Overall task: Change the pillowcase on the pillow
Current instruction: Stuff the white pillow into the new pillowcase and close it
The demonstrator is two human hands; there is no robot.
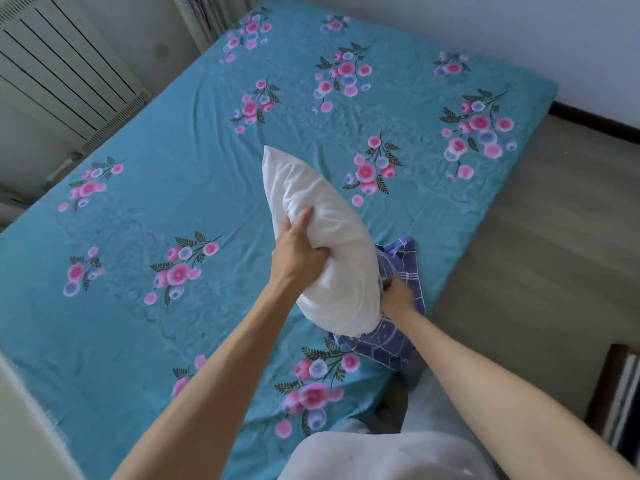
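Pillow point(322, 237): white, bare, plump, lifted off bed, tilted on edge, long axis running away from near right edge. Pillowcase point(394, 337): blue-purple with white grid lines, crumpled, bunched around pillow's lower end, draped on bed at near right edge.

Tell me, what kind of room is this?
Most likely a bedroom: a bed under a flowered sheet, a pillow in the person's hands, and a radiator by the wall.
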